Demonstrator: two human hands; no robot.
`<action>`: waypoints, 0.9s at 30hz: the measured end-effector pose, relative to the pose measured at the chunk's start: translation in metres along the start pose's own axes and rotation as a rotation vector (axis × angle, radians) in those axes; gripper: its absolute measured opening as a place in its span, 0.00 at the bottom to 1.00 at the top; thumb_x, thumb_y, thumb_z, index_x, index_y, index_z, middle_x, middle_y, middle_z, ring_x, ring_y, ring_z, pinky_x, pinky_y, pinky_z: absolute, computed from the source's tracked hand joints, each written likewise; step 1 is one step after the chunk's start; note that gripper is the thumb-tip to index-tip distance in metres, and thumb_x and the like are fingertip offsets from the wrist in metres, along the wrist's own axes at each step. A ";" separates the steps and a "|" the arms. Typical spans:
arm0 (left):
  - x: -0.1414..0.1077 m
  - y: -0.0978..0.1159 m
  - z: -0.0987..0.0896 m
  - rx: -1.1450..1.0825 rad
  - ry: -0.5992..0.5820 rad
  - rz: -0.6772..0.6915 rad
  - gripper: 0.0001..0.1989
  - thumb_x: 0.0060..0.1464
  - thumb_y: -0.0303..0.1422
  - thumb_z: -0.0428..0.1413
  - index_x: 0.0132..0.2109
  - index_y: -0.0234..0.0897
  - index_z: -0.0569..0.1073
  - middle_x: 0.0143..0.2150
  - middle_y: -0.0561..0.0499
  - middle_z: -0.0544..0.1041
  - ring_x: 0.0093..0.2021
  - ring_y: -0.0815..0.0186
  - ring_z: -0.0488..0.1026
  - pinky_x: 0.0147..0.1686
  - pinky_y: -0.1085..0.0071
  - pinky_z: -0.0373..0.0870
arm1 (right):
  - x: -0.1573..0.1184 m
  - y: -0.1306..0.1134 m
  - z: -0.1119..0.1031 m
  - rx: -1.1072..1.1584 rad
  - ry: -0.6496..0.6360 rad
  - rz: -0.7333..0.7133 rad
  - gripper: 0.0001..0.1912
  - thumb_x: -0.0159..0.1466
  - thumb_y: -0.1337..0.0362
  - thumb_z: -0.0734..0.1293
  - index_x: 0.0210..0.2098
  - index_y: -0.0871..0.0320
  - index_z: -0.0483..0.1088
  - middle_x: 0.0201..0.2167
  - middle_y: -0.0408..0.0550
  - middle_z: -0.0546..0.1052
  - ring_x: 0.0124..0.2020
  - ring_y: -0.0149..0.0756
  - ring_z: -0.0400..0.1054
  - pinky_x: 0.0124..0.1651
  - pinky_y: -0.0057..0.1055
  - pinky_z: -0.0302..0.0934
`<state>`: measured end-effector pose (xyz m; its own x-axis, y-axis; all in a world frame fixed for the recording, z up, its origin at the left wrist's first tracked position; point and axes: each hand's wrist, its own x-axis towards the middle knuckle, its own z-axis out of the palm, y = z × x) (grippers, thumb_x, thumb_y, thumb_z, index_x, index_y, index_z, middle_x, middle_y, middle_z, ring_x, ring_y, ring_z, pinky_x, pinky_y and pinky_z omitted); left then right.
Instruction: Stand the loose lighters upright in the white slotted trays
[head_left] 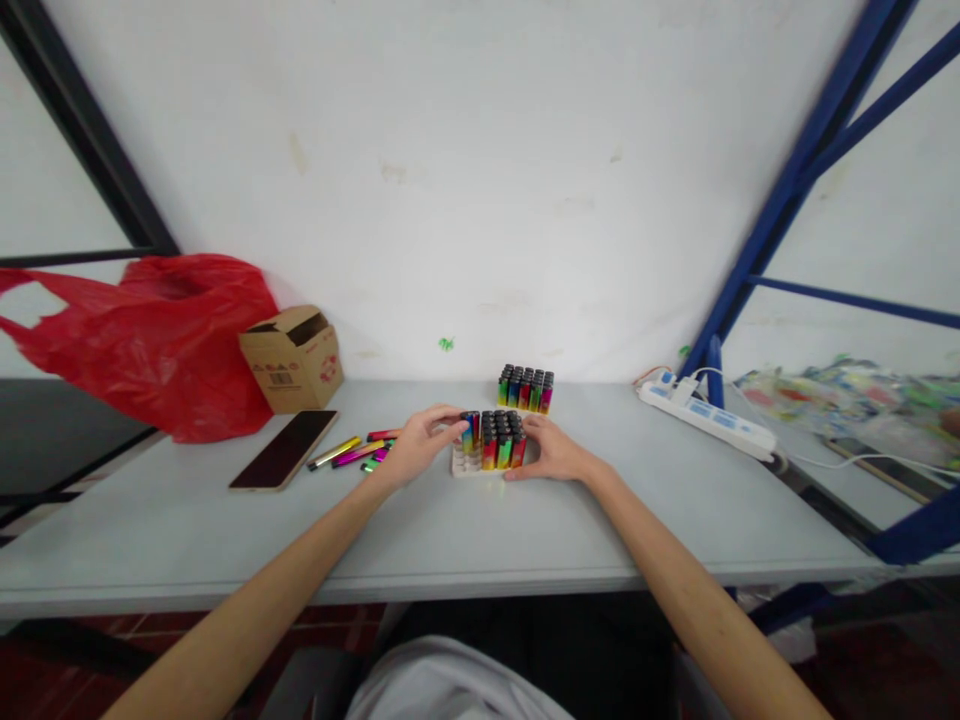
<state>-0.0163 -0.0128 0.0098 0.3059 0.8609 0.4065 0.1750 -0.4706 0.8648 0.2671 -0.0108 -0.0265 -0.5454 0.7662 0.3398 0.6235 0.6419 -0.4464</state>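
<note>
A white tray (pixel 466 465) with round holes stands on the table, its right part packed with upright shiny lighters (pixel 502 445) in rainbow colours with black tops. My left hand (pixel 424 440) pinches a blue and yellow lighter (pixel 467 435) at the tray's left side, thumb in front. Around the right end of the tray curves my right hand (pixel 551 450), its thumb low at the front and fingers against the outer lighters. Several loose lighters (pixel 358 454), yellow, magenta, red and green, lie on the table left of my left hand.
Behind the tray stands a second block of upright lighters (pixel 526 390). To the left are a dark-screened phone (pixel 285 452), a cardboard box (pixel 294 362) and a red plastic bag (pixel 180 350). A white power strip (pixel 709 418) with cables lies at the right, by a blue metal frame (pixel 780 210).
</note>
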 end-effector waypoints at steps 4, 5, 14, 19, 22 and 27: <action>-0.005 0.004 0.005 0.021 0.033 -0.011 0.10 0.53 0.34 0.69 0.44 0.39 0.84 0.44 0.44 0.82 0.46 0.55 0.78 0.48 0.63 0.77 | 0.000 0.000 -0.001 0.015 -0.005 -0.009 0.35 0.53 0.42 0.82 0.51 0.58 0.78 0.45 0.53 0.78 0.47 0.50 0.71 0.56 0.48 0.65; -0.006 0.005 0.006 0.016 0.034 -0.015 0.11 0.53 0.33 0.69 0.44 0.39 0.84 0.44 0.43 0.83 0.46 0.55 0.78 0.49 0.63 0.77 | 0.000 0.000 -0.001 0.011 -0.003 -0.007 0.35 0.53 0.42 0.82 0.51 0.58 0.78 0.44 0.53 0.77 0.46 0.50 0.71 0.56 0.47 0.66; -0.004 0.004 0.004 0.082 -0.076 0.004 0.10 0.58 0.35 0.65 0.47 0.41 0.81 0.43 0.45 0.83 0.45 0.55 0.79 0.48 0.65 0.76 | 0.000 -0.002 -0.003 0.029 -0.014 -0.011 0.35 0.54 0.43 0.82 0.52 0.57 0.78 0.47 0.53 0.78 0.48 0.50 0.71 0.57 0.47 0.65; -0.007 0.001 0.007 0.146 -0.045 -0.017 0.24 0.55 0.35 0.67 0.59 0.45 0.75 0.37 0.50 0.81 0.40 0.57 0.78 0.49 0.65 0.73 | 0.000 -0.002 -0.003 0.016 -0.009 0.010 0.35 0.54 0.42 0.81 0.50 0.59 0.78 0.45 0.54 0.77 0.47 0.51 0.71 0.56 0.48 0.66; -0.003 0.005 -0.009 0.219 0.013 0.006 0.23 0.53 0.36 0.67 0.56 0.45 0.77 0.37 0.49 0.80 0.42 0.55 0.77 0.50 0.64 0.73 | 0.000 -0.002 -0.003 0.020 -0.013 0.003 0.34 0.54 0.41 0.81 0.49 0.59 0.78 0.45 0.53 0.77 0.47 0.51 0.71 0.56 0.48 0.66; 0.000 0.009 -0.073 0.578 0.159 0.054 0.11 0.56 0.39 0.59 0.44 0.41 0.81 0.43 0.45 0.83 0.47 0.52 0.79 0.55 0.61 0.72 | -0.001 0.000 -0.002 0.017 -0.011 0.019 0.34 0.53 0.41 0.81 0.48 0.59 0.78 0.45 0.54 0.77 0.47 0.51 0.71 0.56 0.48 0.66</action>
<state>-0.0831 -0.0028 0.0387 0.1928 0.8303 0.5229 0.6575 -0.5049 0.5592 0.2685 -0.0117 -0.0248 -0.5399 0.7775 0.3225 0.6243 0.6268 -0.4662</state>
